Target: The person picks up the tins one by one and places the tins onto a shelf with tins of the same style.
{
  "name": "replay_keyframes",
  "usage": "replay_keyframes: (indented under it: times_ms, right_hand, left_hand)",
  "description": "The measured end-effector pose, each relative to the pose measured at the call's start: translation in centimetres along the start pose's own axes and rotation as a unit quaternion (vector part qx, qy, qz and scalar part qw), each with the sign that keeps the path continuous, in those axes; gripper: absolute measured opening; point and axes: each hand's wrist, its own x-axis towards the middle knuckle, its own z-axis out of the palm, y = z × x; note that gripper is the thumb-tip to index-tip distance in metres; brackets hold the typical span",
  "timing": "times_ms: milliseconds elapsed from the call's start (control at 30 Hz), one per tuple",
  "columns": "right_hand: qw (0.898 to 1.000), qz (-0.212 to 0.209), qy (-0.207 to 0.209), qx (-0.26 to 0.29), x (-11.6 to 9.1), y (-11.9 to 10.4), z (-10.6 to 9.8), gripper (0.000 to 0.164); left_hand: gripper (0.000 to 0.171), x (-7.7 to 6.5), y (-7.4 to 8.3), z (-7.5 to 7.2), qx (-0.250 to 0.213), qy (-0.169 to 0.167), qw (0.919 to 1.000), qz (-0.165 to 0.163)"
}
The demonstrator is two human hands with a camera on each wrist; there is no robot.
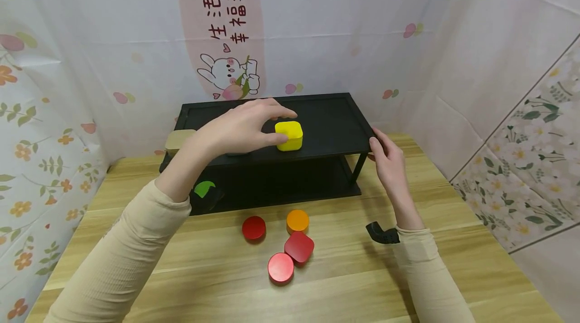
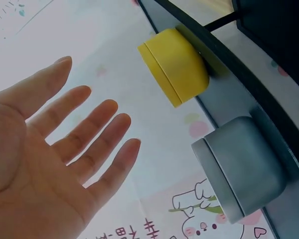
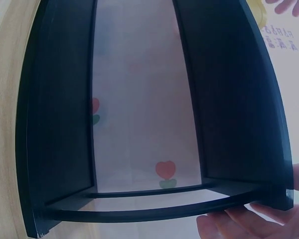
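Observation:
A black two-tier shelf (image 1: 326,116) stands at the back of the table. On its top sits a small yellow lidded box (image 1: 290,138) with rounded corners. My left hand (image 1: 244,124) hovers over the shelf top beside this box; the left wrist view shows its fingers spread, apart from the yellow box (image 2: 174,64). Next to the yellow one is a grey lidded box (image 2: 244,167), mostly hidden behind the hand in the head view. With thumb above and fingers beneath, my right hand (image 1: 389,157) grips the right end of the shelf's upper board (image 3: 239,99).
A beige box (image 1: 180,140) sits at the shelf's left end, partly behind the left forearm. Before the shelf lie two round red tins (image 1: 254,228), a round orange tin (image 1: 297,221) and a squarish red tin (image 1: 299,247). Patterned curtains (image 1: 326,26) hang behind and at the sides.

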Motion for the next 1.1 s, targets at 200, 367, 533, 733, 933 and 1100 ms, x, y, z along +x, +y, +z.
replay_keyframes:
  times_ms: [200, 367, 533, 733, 933, 1100]
  right_hand:
    - [1.0, 0.001, 0.003, -0.001, -0.1, 0.0, 0.0, 0.058]
    - [1.0, 0.005, 0.001, -0.001, -0.1, -0.1, 0.0, 0.057]
    - [1.0, 0.009, 0.002, 0.0, 0.0, -0.1, 0.1, 0.056]
    - [1.0, 0.005, 0.001, 0.001, 0.0, -0.1, 0.1, 0.057]
    - [1.0, 0.007, 0.001, -0.001, 0.1, 0.0, 0.0, 0.058]
    - [1.0, 0.007, 0.002, -0.004, 0.2, 0.1, 0.0, 0.058]
  left_hand:
    - [0.051, -1.4, 0.6, 0.7, 0.0, 0.005, 0.9999, 0.01]
    - [0.051, -2.5, 1.1, 1.8, 0.004, 0.007, 0.9996, 0.027]
    - [0.049, -3.3, 1.3, 3.5, -0.007, 0.007, 0.999, 0.043]
    - [0.046, -4.0, 1.1, 5.9, -0.017, -0.007, 0.9986, 0.049]
    - [0.046, -4.3, 0.6, 8.2, -0.033, -0.028, 0.9982, 0.042]
    - [0.044, -4.5, 0.4, 9.8, -0.036, -0.043, 0.9974, 0.045]
